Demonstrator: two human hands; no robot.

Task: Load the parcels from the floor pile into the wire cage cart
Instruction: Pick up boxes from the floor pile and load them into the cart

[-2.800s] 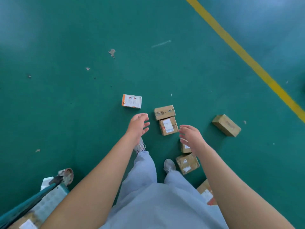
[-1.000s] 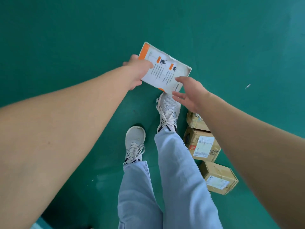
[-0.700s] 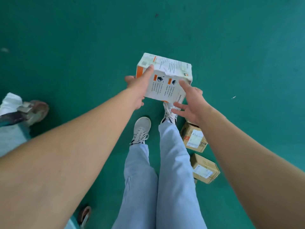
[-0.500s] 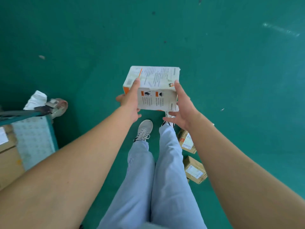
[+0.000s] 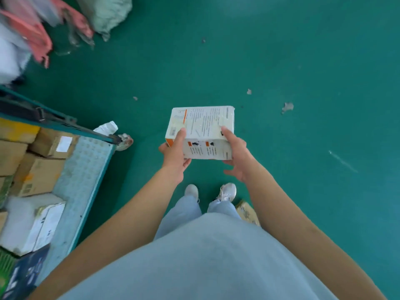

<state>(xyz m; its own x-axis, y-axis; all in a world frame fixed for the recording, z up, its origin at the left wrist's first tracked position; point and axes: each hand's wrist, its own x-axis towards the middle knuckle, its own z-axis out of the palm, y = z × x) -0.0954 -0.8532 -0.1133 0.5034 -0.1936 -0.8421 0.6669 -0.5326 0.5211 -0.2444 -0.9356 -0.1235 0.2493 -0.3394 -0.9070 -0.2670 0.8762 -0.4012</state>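
White-and-orange printed cardboard parcel [image 5: 200, 133] now lifted off green floor [image 5: 303, 61], clamped between left hand [image 5: 174, 153] and right hand [image 5: 234, 155]. Teal wire cage cart [image 5: 86, 161] swung into view at left; drop-in likely next.

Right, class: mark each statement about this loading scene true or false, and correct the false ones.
1. Both hands hold the white and orange box. True.
2. The box already lies in the cart. False: it is held above the green floor, right of the cart.
3. The cart already holds cardboard parcels. True.
4. The left hand hangs idle. False: it grips the box's left side; the right hand grips the right.
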